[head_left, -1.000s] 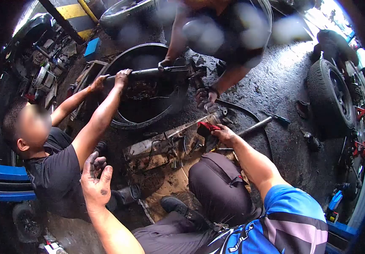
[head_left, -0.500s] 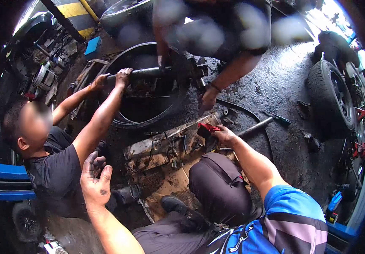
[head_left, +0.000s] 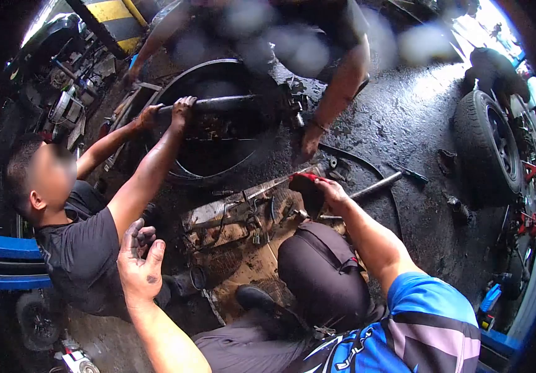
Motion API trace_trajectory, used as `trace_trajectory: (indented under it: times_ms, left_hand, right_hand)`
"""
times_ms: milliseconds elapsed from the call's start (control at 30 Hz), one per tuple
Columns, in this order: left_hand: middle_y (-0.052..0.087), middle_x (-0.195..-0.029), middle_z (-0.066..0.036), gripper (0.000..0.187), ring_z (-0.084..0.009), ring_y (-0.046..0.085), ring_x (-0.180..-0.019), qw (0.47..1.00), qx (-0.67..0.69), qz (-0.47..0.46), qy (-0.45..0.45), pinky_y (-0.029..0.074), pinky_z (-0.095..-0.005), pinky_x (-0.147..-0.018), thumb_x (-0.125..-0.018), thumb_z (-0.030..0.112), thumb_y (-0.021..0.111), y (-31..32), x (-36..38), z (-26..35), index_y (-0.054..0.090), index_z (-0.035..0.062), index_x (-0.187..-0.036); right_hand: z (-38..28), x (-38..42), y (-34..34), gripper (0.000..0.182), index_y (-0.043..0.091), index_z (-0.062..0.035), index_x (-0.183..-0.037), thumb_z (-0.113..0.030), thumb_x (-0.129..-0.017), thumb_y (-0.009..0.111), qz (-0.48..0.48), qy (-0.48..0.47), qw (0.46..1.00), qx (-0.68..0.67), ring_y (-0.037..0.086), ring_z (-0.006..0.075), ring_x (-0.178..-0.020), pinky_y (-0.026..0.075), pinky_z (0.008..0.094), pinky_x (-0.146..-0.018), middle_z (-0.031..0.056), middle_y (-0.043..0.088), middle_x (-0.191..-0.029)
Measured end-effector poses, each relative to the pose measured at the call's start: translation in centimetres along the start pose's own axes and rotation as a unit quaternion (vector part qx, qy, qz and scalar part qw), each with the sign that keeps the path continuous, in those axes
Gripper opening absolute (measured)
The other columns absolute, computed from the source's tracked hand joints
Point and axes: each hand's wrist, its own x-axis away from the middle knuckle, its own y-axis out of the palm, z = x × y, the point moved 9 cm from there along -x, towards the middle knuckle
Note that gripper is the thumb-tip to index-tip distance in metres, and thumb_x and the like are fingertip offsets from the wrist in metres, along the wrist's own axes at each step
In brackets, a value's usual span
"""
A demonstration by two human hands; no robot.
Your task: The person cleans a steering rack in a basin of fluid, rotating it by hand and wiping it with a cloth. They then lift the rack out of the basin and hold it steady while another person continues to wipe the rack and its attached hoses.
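Observation:
My right hand [head_left: 335, 194] is closed on a red and dark rag [head_left: 310, 190], held above the cardboard on the floor. My left hand [head_left: 138, 264] is raised at the lower left, with blackened fingers loosely bent and thumb apart, holding nothing. Beyond it, a co-worker in a dark shirt [head_left: 81, 248] grips a long metal tube [head_left: 224, 104] with both hands. Across from me, another person's hand [head_left: 310, 142] reaches down near the tube's right end and a dark mechanical assembly, whose details are blurred.
Several tools lie on stained cardboard [head_left: 261, 267] before my knees. A large tire [head_left: 187, 171] lies flat under the tube. A metal bar [head_left: 377, 185] and a black hose [head_left: 361, 163] lie on the wet floor. An upright wheel [head_left: 485, 146] stands at right.
The rag in my right hand has turned and now shows more of its dark side. The person across has shifted left, with an arm now stretched toward the upper left. My left hand is nearly still.

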Motion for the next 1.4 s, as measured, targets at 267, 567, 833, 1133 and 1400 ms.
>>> trace_trajectory:
  times_ms: [267,567,833,1133,1400]
  left_hand:
    - [0.062,-0.104,-0.009,0.049,-0.0154,0.058,-0.095,1.000,0.008,0.012,-0.011,0.047,-0.0303,-0.089,-0.082,0.007,0.071,0.0,0.0,0.0,0.051,-0.0037,-0.126]
    - [0.061,-0.105,-0.009,0.051,-0.0131,0.057,-0.095,1.000,0.008,-0.004,-0.027,0.047,-0.0272,-0.086,-0.081,0.005,0.071,0.3,-0.1,0.0,0.050,-0.0031,-0.127]
    - [0.062,-0.107,-0.010,0.052,-0.0159,0.059,-0.096,1.000,0.010,0.001,-0.021,0.047,-0.0302,-0.089,-0.082,0.006,0.071,0.0,0.2,-0.2,0.050,-0.0026,-0.128]
    - [0.062,-0.104,-0.008,0.051,-0.0139,0.058,-0.094,1.000,0.020,-0.001,-0.016,0.047,-0.0281,-0.087,-0.082,0.008,0.072,0.6,-0.1,0.5,0.051,-0.0011,-0.127]
    - [0.062,-0.104,-0.010,0.051,-0.0157,0.058,-0.093,1.000,0.028,-0.004,-0.004,0.047,-0.0298,-0.087,-0.082,0.010,0.072,0.8,-0.3,0.3,0.051,-0.0009,-0.127]
  right_hand:
    - [-3.1,-1.0,-1.3,0.028,0.060,-0.0082,-0.112,-0.028,-0.097,0.047,0.126,-0.032,0.950,-0.283,0.065,0.0230,-0.083,0.053,0.0388,-0.077,0.0057,0.066,-0.096]
    - [-7.0,-3.9,2.3,0.046,0.061,-0.0136,-0.117,-0.051,-0.094,0.048,0.042,-0.020,0.961,-0.274,0.062,0.0247,-0.091,0.049,0.0423,-0.077,0.0073,0.066,-0.107]
    - [-9.3,-6.4,2.7,0.042,0.062,-0.0103,-0.113,-0.045,-0.096,0.048,0.030,-0.062,0.960,-0.271,0.063,0.0234,-0.087,0.051,0.0413,-0.079,0.0069,0.066,-0.102]
    - [-8.4,-5.7,2.2,0.050,0.059,-0.0070,-0.115,-0.050,-0.089,0.059,0.042,-0.049,0.950,-0.304,0.064,0.0252,-0.091,0.052,0.0452,-0.080,0.0085,0.066,-0.106]
    - [-10.0,-3.5,3.4,0.039,0.058,-0.0067,-0.118,-0.037,-0.094,0.054,0.052,-0.084,0.949,-0.301,0.062,0.0239,-0.098,0.048,0.0408,-0.090,0.0091,0.065,-0.111]
